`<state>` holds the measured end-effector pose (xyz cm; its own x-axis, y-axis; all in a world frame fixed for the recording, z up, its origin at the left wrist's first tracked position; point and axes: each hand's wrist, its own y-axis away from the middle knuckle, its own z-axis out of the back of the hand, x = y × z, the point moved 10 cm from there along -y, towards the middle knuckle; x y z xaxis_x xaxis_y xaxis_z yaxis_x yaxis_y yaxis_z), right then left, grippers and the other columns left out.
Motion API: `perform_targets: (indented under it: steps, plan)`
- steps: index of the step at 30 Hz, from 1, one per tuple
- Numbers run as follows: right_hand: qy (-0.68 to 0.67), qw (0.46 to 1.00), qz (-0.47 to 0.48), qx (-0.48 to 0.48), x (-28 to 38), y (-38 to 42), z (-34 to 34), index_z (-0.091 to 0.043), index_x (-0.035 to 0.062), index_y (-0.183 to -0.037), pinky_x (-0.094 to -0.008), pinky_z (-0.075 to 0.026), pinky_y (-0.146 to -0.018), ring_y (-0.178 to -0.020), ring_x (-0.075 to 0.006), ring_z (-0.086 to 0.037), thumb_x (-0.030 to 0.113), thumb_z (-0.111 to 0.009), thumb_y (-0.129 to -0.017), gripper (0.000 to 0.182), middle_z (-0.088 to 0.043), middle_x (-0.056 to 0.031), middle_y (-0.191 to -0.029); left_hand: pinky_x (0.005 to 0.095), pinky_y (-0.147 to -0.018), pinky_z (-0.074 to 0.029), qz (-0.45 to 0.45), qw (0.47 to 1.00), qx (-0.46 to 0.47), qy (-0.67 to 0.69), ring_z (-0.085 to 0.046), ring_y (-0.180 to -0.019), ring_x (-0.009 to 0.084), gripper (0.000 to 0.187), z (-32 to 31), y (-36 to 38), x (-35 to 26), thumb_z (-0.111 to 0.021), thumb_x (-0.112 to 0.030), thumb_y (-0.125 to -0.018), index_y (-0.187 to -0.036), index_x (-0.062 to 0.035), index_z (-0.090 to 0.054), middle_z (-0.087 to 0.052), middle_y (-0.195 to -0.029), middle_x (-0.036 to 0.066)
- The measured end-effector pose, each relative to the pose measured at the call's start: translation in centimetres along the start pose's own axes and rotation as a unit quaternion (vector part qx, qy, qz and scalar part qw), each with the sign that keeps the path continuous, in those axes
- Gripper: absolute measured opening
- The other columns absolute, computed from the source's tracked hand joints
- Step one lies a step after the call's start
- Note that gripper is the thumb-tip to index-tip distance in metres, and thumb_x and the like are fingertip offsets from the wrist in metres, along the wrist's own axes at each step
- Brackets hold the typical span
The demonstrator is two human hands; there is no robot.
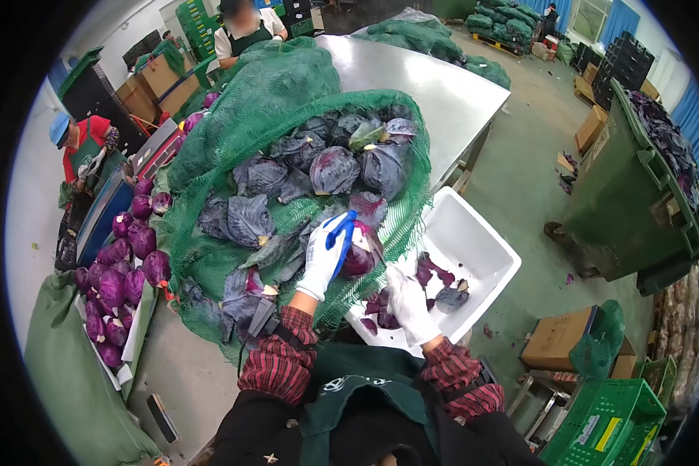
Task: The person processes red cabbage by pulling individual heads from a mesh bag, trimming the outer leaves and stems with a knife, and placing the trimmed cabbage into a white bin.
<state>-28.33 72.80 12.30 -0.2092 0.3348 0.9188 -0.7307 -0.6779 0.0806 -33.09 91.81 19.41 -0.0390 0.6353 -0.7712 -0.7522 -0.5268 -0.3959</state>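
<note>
My left hand (328, 255), in a white glove with blue coating, grips a red cabbage (362, 253) at the near edge of a green mesh sack (245, 144). The cabbage's outer surface is shiny purple with a pale patch. My right hand (412, 307), in a white glove, is just right of the cabbage, above a white tub (493, 268). Its fingers look bunched together and slightly blurred; what they hold is hidden. Loose purple leaves (435, 272) lie in the tub. Several dull, leafy cabbages (334, 171) lie in the opened sack.
Shiny peeled cabbages (113, 287) are heaped in a box at left. The metal table (450, 93) extends behind the sack. A green wheeled bin (625, 194) full of leaves stands right, with a green crate (610, 423) below. Two co-workers (245, 35) (85, 147) are at the back and left.
</note>
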Motion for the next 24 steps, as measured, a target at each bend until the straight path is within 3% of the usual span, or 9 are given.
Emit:
perform_targets:
  steps: [4,7,10,14,16,17,18,20,24]
  plan:
    - [0.047,0.999,0.006,0.015,-0.4,1.3,-0.2,-0.053,-0.0032,-0.129,-0.0381,-0.043,-0.097,-0.115,-0.0361,-0.056,0.041,-0.037,-0.101,0.054,-0.059,-0.0232,-0.123,0.0383,-0.096,-0.045,-0.02,1.0,-0.007,0.001,-0.06,-0.107,0.0298,0.03,-0.1,0.2,0.8,-0.052,-0.015,-0.092,-0.118,-0.0069,-0.064,-0.064,-0.116,0.013]
    - [0.111,0.991,0.06,-0.034,-0.7,1.3,-0.3,-0.056,-0.0003,-0.126,-0.0403,-0.047,-0.091,-0.108,-0.0365,-0.059,0.041,-0.036,-0.101,0.052,-0.061,-0.0223,-0.118,0.0379,-0.096,-0.044,-0.021,1.0,-0.01,0.016,-0.06,-0.108,0.0297,0.03,0.0,0.2,0.8,-0.051,-0.014,-0.093,-0.119,-0.0063,-0.064,-0.065,-0.116,0.013]
    - [0.131,0.988,0.077,-0.038,-3.1,2.1,-1.0,-0.058,0.0021,-0.121,-0.0427,-0.05,-0.08,-0.093,-0.0382,-0.064,0.041,-0.036,-0.101,0.049,-0.064,-0.022,-0.108,0.0376,-0.097,-0.044,-0.027,0.999,-0.013,0.026,-0.06,-0.108,0.0298,0.031,0.1,0.3,0.5,-0.048,-0.014,-0.093,-0.119,-0.0046,-0.064,-0.064,-0.116,0.015]
    - [0.188,0.982,-0.02,-0.008,-9.8,2.7,-1.7,-0.059,0.0036,-0.118,-0.0443,-0.052,-0.069,-0.079,-0.0385,-0.066,0.038,-0.042,-0.1,0.042,-0.066,-0.0235,-0.097,0.0375,-0.098,-0.043,-0.008,0.999,-0.019,0.046,-0.059,-0.109,0.0305,0.032,0.1,0.3,1.5,-0.046,-0.016,-0.095,-0.118,-0.0019,-0.063,-0.064,-0.116,0.016]
    - [0.121,0.971,0.158,-0.135,-3.9,3.2,0.3,-0.059,0.003,-0.118,-0.0425,-0.052,-0.07,-0.079,-0.0378,-0.066,0.033,-0.047,-0.099,0.038,-0.065,-0.0238,-0.099,0.0373,-0.099,-0.042,-0.019,0.999,-0.032,0.038,-0.059,-0.11,0.0298,0.032,0.3,0.5,1.6,-0.047,-0.016,-0.096,-0.119,-0.0016,-0.062,-0.064,-0.117,0.015]
    - [0.054,0.985,0.109,-0.12,-2.5,2.5,0.6,-0.059,0.0012,-0.119,-0.0407,-0.053,-0.072,-0.081,-0.0368,-0.066,0.03,-0.05,-0.098,0.037,-0.066,-0.0226,-0.103,0.0389,-0.097,-0.043,-0.02,0.998,-0.039,0.034,-0.059,-0.108,0.031,0.031,0.3,0.7,1.3,-0.05,-0.016,-0.094,-0.119,-0.0035,-0.062,-0.063,-0.116,0.015]
    - [0.16,0.944,0.24,-0.161,1.0,2.7,0.5,-0.058,-0.0003,-0.121,-0.0414,-0.053,-0.074,-0.081,-0.0378,-0.066,0.03,-0.049,-0.098,0.039,-0.065,-0.0242,-0.103,0.0389,-0.097,-0.043,-0.021,0.998,-0.036,0.035,-0.059,-0.108,0.031,0.031,0.1,0.9,0.7,-0.05,-0.016,-0.094,-0.119,-0.0035,-0.062,-0.063,-0.116,0.015]
    - [0.194,0.908,0.252,-0.275,2.6,0.9,0.3,-0.06,-0.0027,-0.115,-0.0441,-0.052,-0.069,-0.077,-0.0391,-0.065,0.032,-0.049,-0.098,0.04,-0.065,-0.0271,-0.093,0.0412,-0.095,-0.044,-0.042,0.996,-0.061,-0.048,-0.059,-0.105,0.0326,0.03,0.5,1.5,-0.7,-0.051,-0.014,-0.092,-0.119,-0.006,-0.063,-0.063,-0.114,0.015]
    - [0.27,0.913,0.204,-0.229,5.6,-1.0,0.2,-0.062,-0.0063,-0.109,-0.0467,-0.05,-0.064,-0.07,-0.0401,-0.063,0.036,-0.049,-0.097,0.045,-0.064,-0.0277,-0.081,0.043,-0.094,-0.043,-0.04,0.992,-0.09,-0.085,-0.058,-0.104,0.034,0.031,0.9,2.3,-1.3,-0.055,-0.016,-0.09,-0.118,-0.0076,-0.063,-0.063,-0.113,0.015]
